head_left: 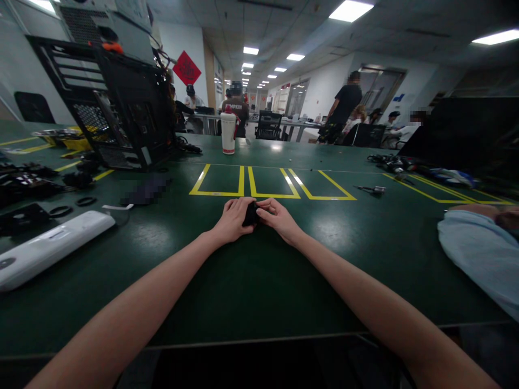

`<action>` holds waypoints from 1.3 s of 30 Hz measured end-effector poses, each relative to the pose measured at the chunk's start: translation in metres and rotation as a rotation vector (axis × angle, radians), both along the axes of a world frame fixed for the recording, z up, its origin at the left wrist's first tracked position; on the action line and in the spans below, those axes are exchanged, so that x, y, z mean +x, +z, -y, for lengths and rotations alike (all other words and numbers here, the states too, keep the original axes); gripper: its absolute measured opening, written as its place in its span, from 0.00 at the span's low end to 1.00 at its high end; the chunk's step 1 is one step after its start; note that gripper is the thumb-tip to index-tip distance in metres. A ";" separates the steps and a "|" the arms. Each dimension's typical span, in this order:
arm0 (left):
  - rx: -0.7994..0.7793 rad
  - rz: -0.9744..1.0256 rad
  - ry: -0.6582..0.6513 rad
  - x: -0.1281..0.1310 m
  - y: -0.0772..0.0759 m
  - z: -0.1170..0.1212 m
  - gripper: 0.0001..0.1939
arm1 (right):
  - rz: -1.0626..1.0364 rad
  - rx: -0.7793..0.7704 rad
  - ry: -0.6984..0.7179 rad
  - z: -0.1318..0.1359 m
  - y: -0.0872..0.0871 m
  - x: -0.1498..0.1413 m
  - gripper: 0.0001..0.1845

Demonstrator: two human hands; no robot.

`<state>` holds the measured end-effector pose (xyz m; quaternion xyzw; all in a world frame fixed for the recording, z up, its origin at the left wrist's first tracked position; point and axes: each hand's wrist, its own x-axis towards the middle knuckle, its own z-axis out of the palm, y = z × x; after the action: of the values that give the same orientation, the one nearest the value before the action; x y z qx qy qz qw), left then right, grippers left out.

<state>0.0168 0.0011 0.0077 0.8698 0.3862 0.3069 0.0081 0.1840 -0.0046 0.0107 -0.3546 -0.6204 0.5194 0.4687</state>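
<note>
Both my hands meet over the green table [259, 292], just in front of the yellow tape outlines [273, 195]. Between them is a small black object [250, 214], too dark and too covered by fingers for me to tell its kind. My left hand [234, 220] wraps it from the left, fingers bent over its far side and thumb at the near side. My right hand [279, 219] pinches its right edge between thumb and fingers.
To the left are a black computer case [117, 108], a white power strip [57, 243] and black parts. A white cup [228, 132] stands farther back. A screwdriver-like tool [373, 189] lies right of the tape. At far right rests another person's sleeve [474, 248].
</note>
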 end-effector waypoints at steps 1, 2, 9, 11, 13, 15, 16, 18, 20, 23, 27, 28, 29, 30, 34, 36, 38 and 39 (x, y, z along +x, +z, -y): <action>0.001 -0.002 -0.001 0.000 0.000 0.000 0.30 | -0.009 -0.019 -0.002 0.000 0.000 -0.001 0.14; 0.002 -0.003 -0.003 0.000 0.000 0.000 0.30 | -0.017 -0.035 -0.002 -0.001 0.000 -0.001 0.14; -0.012 0.000 -0.011 0.000 0.001 0.001 0.30 | -0.013 -0.016 0.038 -0.001 0.000 0.002 0.18; -0.019 0.003 -0.012 0.000 0.002 0.001 0.30 | -0.008 0.007 0.053 0.000 0.001 0.003 0.21; -0.025 0.002 -0.010 0.000 0.002 0.001 0.30 | 0.004 0.018 0.054 0.002 0.002 0.003 0.22; -0.027 0.001 -0.009 0.000 0.002 0.001 0.30 | 0.016 0.026 0.035 0.002 0.002 0.002 0.18; -0.027 0.001 -0.009 0.000 0.002 0.001 0.30 | 0.015 0.026 0.023 0.002 0.002 0.001 0.16; -0.022 0.000 -0.006 0.000 0.002 0.001 0.31 | 0.002 0.014 0.001 0.001 0.001 0.000 0.13; -0.016 0.000 -0.001 0.000 0.001 0.001 0.31 | -0.011 -0.004 -0.005 -0.001 -0.001 -0.001 0.13; -0.014 0.000 0.003 0.001 0.001 0.000 0.31 | -0.023 -0.040 0.000 -0.003 -0.002 -0.001 0.17; -0.024 0.005 -0.003 0.000 0.001 0.000 0.31 | 0.022 -0.027 0.012 -0.002 -0.001 0.002 0.18; -0.025 0.009 -0.004 0.000 0.001 0.001 0.31 | 0.039 -0.006 0.017 -0.002 0.000 0.003 0.19; -0.026 0.011 -0.005 0.000 0.001 0.001 0.31 | 0.051 0.014 0.020 -0.001 0.001 0.004 0.20; -0.027 0.012 -0.007 0.000 0.001 0.001 0.31 | 0.059 0.029 0.024 0.000 0.001 0.005 0.21; -0.028 0.010 -0.003 0.001 0.001 0.000 0.30 | 0.075 0.025 0.006 0.001 0.002 0.004 0.19; -0.023 0.011 0.001 0.001 0.000 0.000 0.30 | 0.057 -0.011 -0.002 0.002 0.002 0.003 0.17; -0.020 0.009 0.002 0.001 0.000 0.000 0.30 | 0.032 -0.042 0.002 0.002 0.002 0.002 0.16; -0.020 0.007 0.000 0.000 0.000 0.000 0.30 | 0.028 -0.048 0.002 0.001 0.002 0.002 0.17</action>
<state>0.0173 0.0010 0.0077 0.8686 0.3894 0.3059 0.0182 0.1857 -0.0058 0.0124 -0.3723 -0.6145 0.5297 0.4507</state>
